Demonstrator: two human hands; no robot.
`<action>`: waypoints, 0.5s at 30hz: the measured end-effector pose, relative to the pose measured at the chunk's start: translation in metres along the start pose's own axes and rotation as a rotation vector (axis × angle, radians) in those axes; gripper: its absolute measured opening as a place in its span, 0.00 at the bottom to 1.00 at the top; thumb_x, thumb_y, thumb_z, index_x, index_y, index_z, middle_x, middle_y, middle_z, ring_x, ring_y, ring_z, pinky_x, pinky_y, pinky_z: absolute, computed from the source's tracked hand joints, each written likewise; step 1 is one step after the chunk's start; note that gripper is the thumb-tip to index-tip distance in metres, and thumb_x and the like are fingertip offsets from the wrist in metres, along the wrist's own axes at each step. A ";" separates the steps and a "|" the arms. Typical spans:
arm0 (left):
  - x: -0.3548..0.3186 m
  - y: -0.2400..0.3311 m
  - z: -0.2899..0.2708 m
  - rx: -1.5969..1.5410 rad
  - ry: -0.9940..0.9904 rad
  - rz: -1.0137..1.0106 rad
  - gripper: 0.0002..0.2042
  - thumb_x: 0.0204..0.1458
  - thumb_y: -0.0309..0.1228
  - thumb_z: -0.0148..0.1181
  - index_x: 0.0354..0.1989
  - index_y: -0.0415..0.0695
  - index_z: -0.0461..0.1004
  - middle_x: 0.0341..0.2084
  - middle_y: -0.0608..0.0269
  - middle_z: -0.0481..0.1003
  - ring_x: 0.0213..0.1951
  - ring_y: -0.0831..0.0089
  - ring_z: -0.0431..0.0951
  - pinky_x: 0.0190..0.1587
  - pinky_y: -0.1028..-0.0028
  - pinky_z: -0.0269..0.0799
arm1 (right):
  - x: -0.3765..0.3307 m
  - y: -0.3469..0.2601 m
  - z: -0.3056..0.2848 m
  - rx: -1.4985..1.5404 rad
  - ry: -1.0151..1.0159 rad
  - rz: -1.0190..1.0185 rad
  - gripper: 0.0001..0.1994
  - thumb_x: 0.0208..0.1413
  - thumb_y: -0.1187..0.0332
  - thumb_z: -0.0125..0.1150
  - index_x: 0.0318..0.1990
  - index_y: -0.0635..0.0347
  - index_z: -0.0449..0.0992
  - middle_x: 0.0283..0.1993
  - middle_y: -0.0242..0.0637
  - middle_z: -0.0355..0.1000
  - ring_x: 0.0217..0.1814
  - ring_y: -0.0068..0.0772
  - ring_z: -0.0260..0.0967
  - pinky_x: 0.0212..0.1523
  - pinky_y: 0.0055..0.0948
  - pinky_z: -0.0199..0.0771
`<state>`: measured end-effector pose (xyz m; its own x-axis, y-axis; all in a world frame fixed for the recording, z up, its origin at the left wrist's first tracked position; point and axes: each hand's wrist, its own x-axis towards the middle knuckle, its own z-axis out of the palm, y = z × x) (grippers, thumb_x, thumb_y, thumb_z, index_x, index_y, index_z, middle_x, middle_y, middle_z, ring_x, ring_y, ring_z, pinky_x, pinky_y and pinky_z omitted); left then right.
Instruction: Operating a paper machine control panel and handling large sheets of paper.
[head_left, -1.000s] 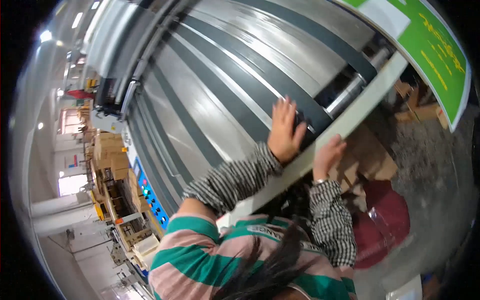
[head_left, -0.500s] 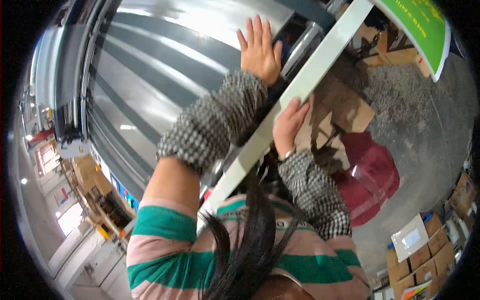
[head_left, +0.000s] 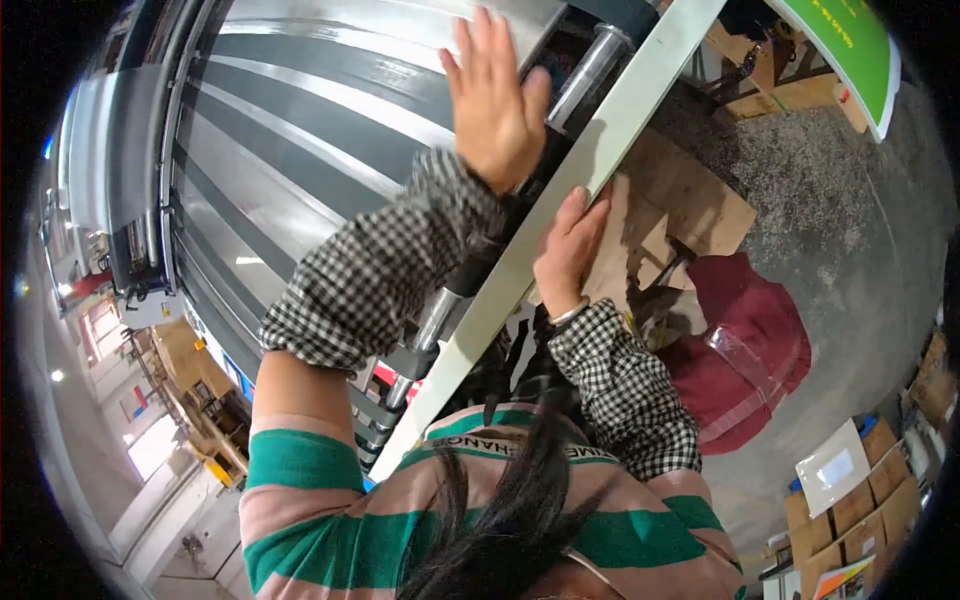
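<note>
My left hand (head_left: 497, 125) is held over a wide metal machine bed (head_left: 290, 85) crossed by dark belts. Its fingers are stretched out with nothing in them, and whether the palm touches the bed is hard to tell. A long pale green rail (head_left: 500, 300) runs slantwise along the machine's near side, beside metal rollers (head_left: 590, 75). At the rail's right edge is my right hand (head_left: 565, 260), its thumb on top and its fingers closed along the side. Checked sleeves (head_left: 385, 275) cover both forearms.
A dark red covered thing (head_left: 750, 345) and flattened cardboard (head_left: 690, 205) are to the right, above the grey floor (head_left: 820, 210). A green printed sheet (head_left: 850, 45) juts in at upper right. Cardboard boxes (head_left: 850, 510) are at lower right. Another machine part with rollers (head_left: 120, 170) stands far left.
My left hand has moved left and looks larger, as if raised off the bed. My right hand has shifted slightly toward me along the rail.
</note>
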<state>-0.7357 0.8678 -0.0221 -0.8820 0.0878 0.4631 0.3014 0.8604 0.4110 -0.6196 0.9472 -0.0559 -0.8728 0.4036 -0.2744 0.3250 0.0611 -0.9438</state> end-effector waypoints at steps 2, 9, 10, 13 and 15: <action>-0.003 -0.005 0.016 0.131 -0.203 -0.005 0.28 0.52 0.33 0.47 0.60 0.37 0.47 0.61 0.43 0.43 0.63 0.48 0.38 0.62 0.51 0.30 | -0.003 -0.009 0.015 0.067 0.039 -0.063 0.26 0.61 0.59 0.36 0.56 0.75 0.48 0.49 0.59 0.56 0.48 0.52 0.59 0.49 0.42 0.59; 0.005 -0.021 -0.006 0.073 -0.010 -0.042 0.28 0.54 0.40 0.41 0.58 0.32 0.49 0.61 0.41 0.42 0.64 0.51 0.36 0.62 0.55 0.27 | 0.005 0.008 -0.007 0.001 -0.083 0.088 0.24 0.61 0.61 0.36 0.56 0.75 0.49 0.51 0.59 0.54 0.51 0.52 0.56 0.50 0.42 0.58; 0.006 -0.016 -0.024 0.047 -0.008 -0.036 0.28 0.54 0.39 0.40 0.58 0.32 0.48 0.61 0.40 0.42 0.64 0.50 0.36 0.62 0.54 0.27 | 0.003 0.007 -0.006 0.002 -0.074 0.086 0.24 0.61 0.61 0.36 0.56 0.75 0.49 0.51 0.59 0.54 0.51 0.52 0.56 0.50 0.42 0.58; -0.011 -0.030 0.030 0.223 -0.222 0.050 0.26 0.54 0.35 0.42 0.58 0.33 0.48 0.60 0.37 0.42 0.63 0.46 0.38 0.62 0.52 0.28 | -0.007 0.003 0.010 0.038 0.030 -0.038 0.24 0.60 0.62 0.37 0.55 0.76 0.49 0.52 0.60 0.53 0.51 0.53 0.56 0.52 0.42 0.55; 0.018 -0.029 0.032 0.199 -0.022 -0.014 0.27 0.54 0.38 0.41 0.58 0.32 0.49 0.60 0.38 0.44 0.63 0.47 0.39 0.62 0.53 0.28 | 0.004 0.002 0.017 0.087 -0.035 0.015 0.24 0.60 0.62 0.37 0.55 0.76 0.50 0.51 0.60 0.54 0.51 0.53 0.55 0.52 0.42 0.55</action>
<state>-0.7723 0.8610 -0.0509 -0.8939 0.0841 0.4403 0.2136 0.9435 0.2533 -0.6281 0.9337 -0.0622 -0.8805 0.3718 -0.2939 0.3070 -0.0251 -0.9514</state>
